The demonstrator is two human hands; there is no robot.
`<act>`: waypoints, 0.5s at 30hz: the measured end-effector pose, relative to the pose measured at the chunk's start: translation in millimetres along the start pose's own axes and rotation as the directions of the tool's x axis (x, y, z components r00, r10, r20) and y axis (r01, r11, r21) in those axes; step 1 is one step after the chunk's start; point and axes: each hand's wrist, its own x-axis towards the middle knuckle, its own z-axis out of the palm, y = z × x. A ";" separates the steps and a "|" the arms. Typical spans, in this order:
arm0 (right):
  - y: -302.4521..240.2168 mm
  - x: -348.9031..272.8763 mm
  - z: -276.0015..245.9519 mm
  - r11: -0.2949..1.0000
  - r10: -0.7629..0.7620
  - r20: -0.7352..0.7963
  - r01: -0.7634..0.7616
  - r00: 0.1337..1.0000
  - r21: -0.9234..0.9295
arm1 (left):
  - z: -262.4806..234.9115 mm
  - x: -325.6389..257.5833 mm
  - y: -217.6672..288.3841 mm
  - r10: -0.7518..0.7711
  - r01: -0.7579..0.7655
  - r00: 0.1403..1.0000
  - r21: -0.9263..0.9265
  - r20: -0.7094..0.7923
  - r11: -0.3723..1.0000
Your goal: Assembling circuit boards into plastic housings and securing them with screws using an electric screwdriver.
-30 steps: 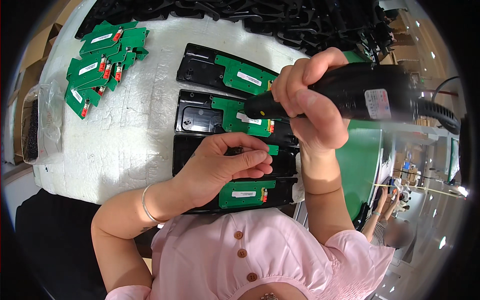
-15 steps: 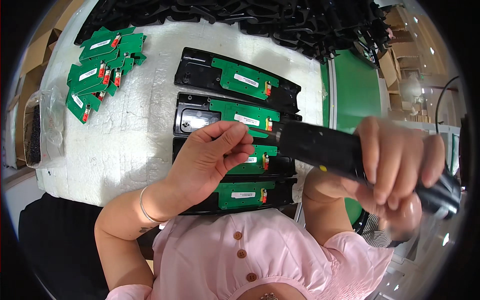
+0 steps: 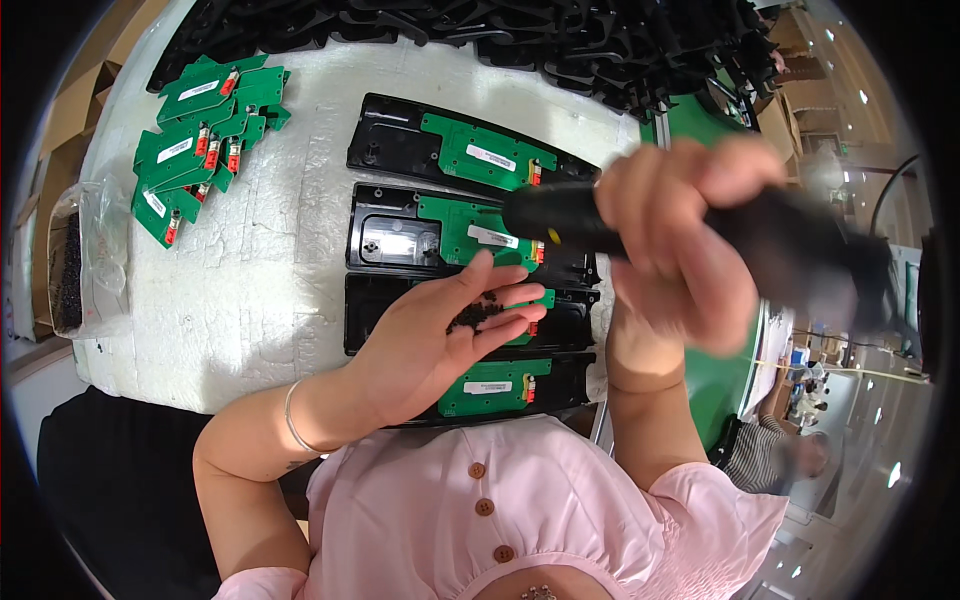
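I have the driver [image 3: 565, 218] over the second board [image 3: 455, 228], its nose pointing left at the far part of that board; I can't tell from here whether the bit touches. My right hand [image 3: 685, 225], to the right of the second board, is wrapped around the driver's black body, and both blur in my view. My left hand [image 3: 410, 345] is just nearer to me than the second board, palm up and loosely open, cradling a small heap of black screws [image 3: 473, 314]. Its thumb reaches up to the near edge of the second board, and I can't tell if they touch.

The second board lies in the right part of the second tray [image 3: 395, 240], a black one. Just beyond it I see the first tray [image 3: 385, 138] with its own green board [image 3: 455, 150]. On the near side come the third tray [image 3: 372, 300], largely behind my left hand, and the fourth tray [image 3: 565, 380], also carrying a board [image 3: 465, 402].

Well left of the second board, a pile of boards [image 3: 180, 150] overlaps on the white desk [image 3: 260, 330], with a clear bag [image 3: 105, 265] of dark bits farther left. Well beyond the second board, black parts [image 3: 600, 50] are heaped along the far side.
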 end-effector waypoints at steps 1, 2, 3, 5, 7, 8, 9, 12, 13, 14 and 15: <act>15.6 3.6 -1.4 1.000 0.018 -0.002 -0.018 1.000 0.004 | -8.3 0.5 -1.0 0.029 -0.029 0.999 0.014 0.031 0.999; 23.6 7.2 -2.7 0.999 0.051 -0.021 -0.051 0.998 -0.002 | -12.6 0.3 -0.5 0.054 -0.056 0.996 0.028 0.068 0.998; 30.6 10.4 -12.1 0.996 0.053 0.017 -0.054 0.998 0.076 | -13.3 1.4 0.0 0.054 -0.056 0.996 0.027 0.071 0.998; 33.6 12.8 -18.4 0.987 0.053 0.055 -0.061 0.997 0.151 | -14.0 3.0 1.0 0.031 -0.051 0.990 0.140 0.140 0.989; 33.0 13.2 -14.9 0.993 0.106 0.015 -0.105 0.994 -0.048 | -15.2 1.7 1.2 0.033 -0.064 0.982 0.164 0.186 0.984; 33.7 13.5 -14.4 0.993 0.107 0.014 -0.106 0.994 -0.047 | -16.1 1.0 1.1 0.035 -0.079 0.973 0.187 0.228 0.979; 34.8 14.4 -14.2 0.992 0.113 0.017 -0.112 0.993 -0.052 | -15.2 0.4 1.9 0.034 -0.078 0.973 0.187 0.227 0.979; 38.1 18.1 -13.2 0.989 0.133 0.026 -0.131 0.991 -0.071 | -12.2 -1.9 4.6 0.012 -0.065 0.984 0.296 0.179 0.953; 39.0 19.6 -12.6 0.986 0.147 0.032 -0.144 0.989 -0.086 | -12.7 -2.7 4.8 0.022 -0.078 0.985 0.322 0.174 0.944; 39.0 21.3 -12.0 0.986 0.147 0.031 -0.144 0.989 -0.087 | -12.6 -2.9 4.8 0.030 -0.088 0.985 0.348 0.170 0.933; 38.7 23.1 -11.2 0.980 0.169 0.043 -0.163 0.985 -0.112 | -12.2 -2.3 4.7 0.029 -0.088 0.985 0.348 0.172 0.933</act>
